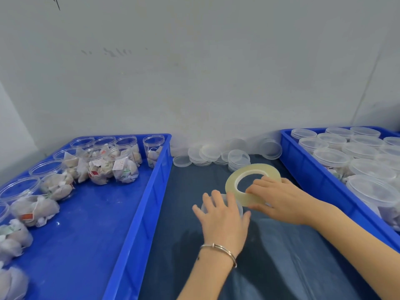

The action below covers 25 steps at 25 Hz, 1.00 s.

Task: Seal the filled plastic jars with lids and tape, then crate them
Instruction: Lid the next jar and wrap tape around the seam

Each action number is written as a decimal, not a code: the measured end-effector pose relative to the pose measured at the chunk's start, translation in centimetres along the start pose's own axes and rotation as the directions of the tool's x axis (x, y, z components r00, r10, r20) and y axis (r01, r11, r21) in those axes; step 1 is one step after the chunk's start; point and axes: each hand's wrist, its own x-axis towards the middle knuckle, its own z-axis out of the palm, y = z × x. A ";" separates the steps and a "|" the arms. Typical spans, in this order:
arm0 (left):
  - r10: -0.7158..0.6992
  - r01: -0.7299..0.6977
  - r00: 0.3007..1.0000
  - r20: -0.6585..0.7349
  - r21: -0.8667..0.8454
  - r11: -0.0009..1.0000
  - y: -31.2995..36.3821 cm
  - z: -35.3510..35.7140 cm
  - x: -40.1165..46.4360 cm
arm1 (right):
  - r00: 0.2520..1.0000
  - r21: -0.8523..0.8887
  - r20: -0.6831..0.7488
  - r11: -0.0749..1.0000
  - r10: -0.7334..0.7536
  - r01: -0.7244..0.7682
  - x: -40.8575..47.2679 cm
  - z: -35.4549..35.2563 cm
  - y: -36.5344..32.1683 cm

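Left hand (pixel 224 219) clamped over lidded clear plastic jar (pixel 223 205) on dark table cover. At 1 o'clock, touching: right hand (pixel 281 198) pinching translucent tape roll (pixel 252 185). Risk: tape skewing, wrinkling if jar slips. Far right: blue plastic crate (pixel 307 169).

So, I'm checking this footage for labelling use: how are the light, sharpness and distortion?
Head view: soft, even light, faint shadows; the left crate and right crate bow from the wide lens; clear lids fade into the wall; both hands are slightly soft.

hands gripping jar (pixel 223 204), tape roll (pixel 236 180)
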 end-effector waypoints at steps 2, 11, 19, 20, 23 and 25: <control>0.091 -0.091 0.984 -0.156 0.003 0.996 -1.0 0.6 0.3 | 0.999 -0.117 -0.045 0.993 0.001 -0.006 -0.7 0.1 0.4; 0.298 -0.277 0.943 0.147 -0.147 0.950 -3.6 -1.3 1.7 | 0.990 -0.110 0.042 0.985 0.136 -0.131 -0.6 1.4 -0.5; 0.218 -0.269 0.856 -0.469 -0.042 0.962 -1.3 1.3 0.0 | 0.983 -0.033 -0.031 0.982 0.183 -0.184 -1.2 1.7 -1.2; 0.222 -0.283 0.846 -0.484 -0.055 0.957 -1.5 1.3 0.2 | 0.980 -0.021 -0.028 0.980 0.196 -0.197 -1.2 1.7 -1.4; 0.238 -0.321 0.825 -0.512 -0.079 0.944 -1.5 1.6 0.4 | 0.976 0.041 -0.035 0.976 0.215 -0.214 -1.1 1.8 -1.9; 0.245 -0.348 0.811 -0.532 -0.101 0.932 -1.6 1.8 0.4 | 0.972 0.079 -0.046 0.971 0.230 -0.226 -1.3 1.8 -2.2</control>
